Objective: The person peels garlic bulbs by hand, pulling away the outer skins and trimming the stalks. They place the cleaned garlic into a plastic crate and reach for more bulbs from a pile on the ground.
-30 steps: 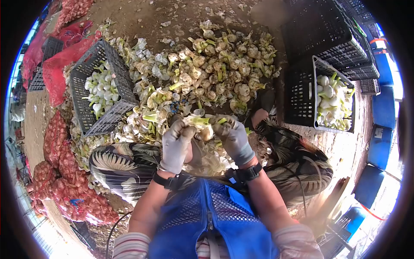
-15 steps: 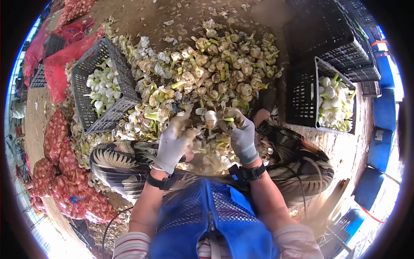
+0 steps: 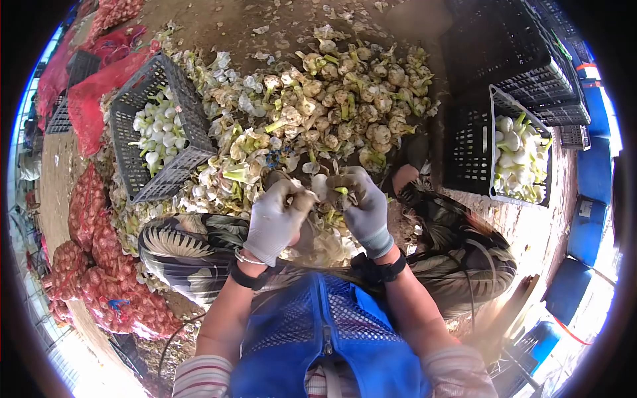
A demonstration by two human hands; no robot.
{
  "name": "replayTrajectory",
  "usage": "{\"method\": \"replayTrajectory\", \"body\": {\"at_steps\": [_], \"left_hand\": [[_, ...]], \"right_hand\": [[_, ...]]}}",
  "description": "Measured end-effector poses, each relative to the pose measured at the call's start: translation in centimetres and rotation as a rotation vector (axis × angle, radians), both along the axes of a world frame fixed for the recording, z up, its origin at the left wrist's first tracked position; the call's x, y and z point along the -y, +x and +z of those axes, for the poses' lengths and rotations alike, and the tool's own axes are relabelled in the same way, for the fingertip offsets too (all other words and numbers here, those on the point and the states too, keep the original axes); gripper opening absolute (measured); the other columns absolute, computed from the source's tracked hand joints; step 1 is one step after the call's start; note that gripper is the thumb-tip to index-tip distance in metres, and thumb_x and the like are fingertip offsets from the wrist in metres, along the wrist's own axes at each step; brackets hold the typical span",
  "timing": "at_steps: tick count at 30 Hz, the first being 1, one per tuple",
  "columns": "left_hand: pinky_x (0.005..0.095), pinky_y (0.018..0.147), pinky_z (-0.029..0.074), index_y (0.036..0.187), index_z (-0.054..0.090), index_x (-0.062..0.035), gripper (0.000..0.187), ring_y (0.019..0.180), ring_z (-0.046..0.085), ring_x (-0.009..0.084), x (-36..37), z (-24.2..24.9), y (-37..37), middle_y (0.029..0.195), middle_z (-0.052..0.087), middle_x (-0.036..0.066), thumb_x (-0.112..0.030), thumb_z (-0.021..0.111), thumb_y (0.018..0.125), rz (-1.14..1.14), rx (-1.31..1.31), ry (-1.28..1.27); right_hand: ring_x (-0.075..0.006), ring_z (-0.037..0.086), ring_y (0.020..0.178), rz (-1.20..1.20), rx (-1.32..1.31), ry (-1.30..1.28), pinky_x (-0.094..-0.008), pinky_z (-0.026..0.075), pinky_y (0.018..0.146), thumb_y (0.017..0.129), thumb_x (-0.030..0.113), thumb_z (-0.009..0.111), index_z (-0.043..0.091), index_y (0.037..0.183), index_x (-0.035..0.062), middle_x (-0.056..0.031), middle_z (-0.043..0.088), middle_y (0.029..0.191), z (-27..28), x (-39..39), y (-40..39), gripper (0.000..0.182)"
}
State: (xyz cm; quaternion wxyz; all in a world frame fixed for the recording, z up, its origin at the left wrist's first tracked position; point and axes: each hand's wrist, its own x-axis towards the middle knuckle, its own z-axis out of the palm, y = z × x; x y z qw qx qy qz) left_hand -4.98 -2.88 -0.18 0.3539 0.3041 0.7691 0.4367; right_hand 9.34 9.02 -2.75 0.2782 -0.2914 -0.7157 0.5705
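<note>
In front of my body, my right hand (image 3: 363, 211), in a pale work glove, is closed around a garlic bulb (image 3: 320, 186). Its cut green stem (image 3: 341, 190) pokes out between the fingers, and the white bulb faces left. My left hand (image 3: 277, 215), gloved too, is pinched right beside the bulb, with a pale scrap that looks like garlic skin at the fingertips. Whether those fingertips touch the bulb is hard to see. Just beyond both hands lies a heap of untrimmed garlic bulbs (image 3: 345, 99), with loose garlic skins (image 3: 249, 149) on its left side.
A black crate (image 3: 189, 162) with white garlic stands to the left, another crate (image 3: 468, 149) with garlic to the right. Stacked black crates (image 3: 504, 60) rise behind the right one. Red mesh sacks (image 3: 129, 298) of bulbs lie at left. My crossed legs (image 3: 189, 255) flank the hands.
My left hand has closed its fingers and moved right, closer to the bulb. My right hand has shifted slightly left and now covers more of the bulb.
</note>
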Motion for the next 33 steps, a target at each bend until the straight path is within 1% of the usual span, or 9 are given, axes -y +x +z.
{"method": "replayTrajectory", "body": {"at_steps": [2,4,7,10,14,19,23,29,33], "left_hand": [[0.0329,0.066,0.050,0.096,0.061,0.0008,0.017,0.072,0.063,0.0216,-0.2,-0.6,0.5,0.081,0.064,0.017,-0.013,0.063,0.087,-0.099,-0.316,0.012],[0.0336,0.066,0.050,0.095,0.061,0.0011,0.016,0.072,0.064,0.0232,-0.6,-0.5,0.6,0.081,0.064,0.017,-0.012,0.063,0.086,-0.070,-0.206,-0.039],[0.0360,0.065,0.052,0.090,0.061,0.0015,0.008,0.072,0.067,0.0288,-0.9,-0.6,0.5,0.079,0.066,0.018,-0.005,0.060,0.085,-0.072,-0.167,-0.075],[0.0314,0.064,0.051,0.089,0.062,0.0014,0.007,0.068,0.066,0.0195,-0.1,-2.8,0.0,0.076,0.067,0.013,-0.004,0.060,0.085,0.015,-0.188,0.038],[0.0277,0.063,0.049,0.088,0.063,0.0010,0.008,0.068,0.060,0.0091,0.4,-1.2,-1.1,0.076,0.066,0.007,-0.007,0.061,0.088,0.085,0.088,0.011],[0.0316,0.062,0.050,0.090,0.062,0.0021,0.013,0.069,0.063,0.0154,-0.2,-0.1,0.4,0.075,0.066,0.009,-0.011,0.065,0.088,-0.035,-0.166,-0.026],[0.0312,0.066,0.050,0.097,0.061,0.0030,0.013,0.069,0.063,0.0182,0.2,-2.8,-0.4,0.080,0.066,0.012,-0.005,0.061,0.087,-0.019,0.033,0.073],[0.0293,0.069,0.050,0.101,0.063,0.0026,0.015,0.074,0.061,0.0158,0.4,1.0,-0.3,0.085,0.064,0.009,0.001,0.059,0.086,-0.019,0.247,0.132],[0.0333,0.072,0.051,0.102,0.064,-0.0008,0.017,0.080,0.064,0.0268,0.5,0.1,-2.4,0.089,0.065,0.011,-0.006,0.066,0.086,-0.346,-0.216,0.228]], "right_hand": [[-0.0245,0.062,0.090,0.019,0.019,0.085,-0.0308,0.048,0.081,0.081,0.002,0.069,0.065,0.097,0.0025,-0.0109,0.062,0.096,0.1,0.4,-0.3,0.017],[-0.0315,0.063,0.090,0.030,0.071,0.162,-0.0337,0.050,0.080,0.076,-0.001,0.070,0.064,0.095,0.0042,-0.0148,0.061,0.096,0.6,0.8,-0.5,0.020],[-0.0278,0.063,0.090,-0.026,0.021,0.161,-0.0318,0.050,0.080,0.078,-0.003,0.067,0.064,0.095,0.0033,-0.0133,0.062,0.096,0.3,0.6,-0.2,0.019],[-0.0198,0.063,0.090,-0.098,-0.044,-0.282,-0.0289,0.049,0.084,0.087,0.002,0.064,0.065,0.099,0.0014,-0.0089,0.064,0.100,-1.1,0.6,0.2,0.013],[-0.0157,0.062,0.090,-0.082,-0.071,-0.382,-0.0276,0.048,0.083,0.090,0.005,0.062,0.064,0.100,0.0006,-0.0063,0.063,0.098,-0.2,0.4,0.1,0.011],[-0.0298,0.064,0.086,0.065,0.036,0.255,-0.0334,0.052,0.076,0.078,0.000,0.069,0.065,0.096,0.0050,-0.0125,0.062,0.099,0.2,0.8,-0.5,0.020],[-0.0353,0.064,0.088,0.023,-0.047,0.155,-0.0361,0.052,0.073,0.077,0.003,0.072,0.064,0.096,0.0056,-0.0144,0.062,0.099,0.3,1.0,-0.2,0.021],[-0.0162,0.061,0.090,0.015,-0.016,-0.176,-0.0287,0.048,0.081,0.084,-0.002,0.064,0.063,0.098,-0.0002,-0.0058,0.064,0.094,0.4,0.1,0.4,0.014],[-0.0088,0.059,0.090,0.079,-0.071,-0.539,-0.0246,0.049,0.081,0.089,0.000,0.062,0.063,0.101,-0.0012,-0.0017,0.066,0.098,0.6,0.0,0.3,0.012]]}}
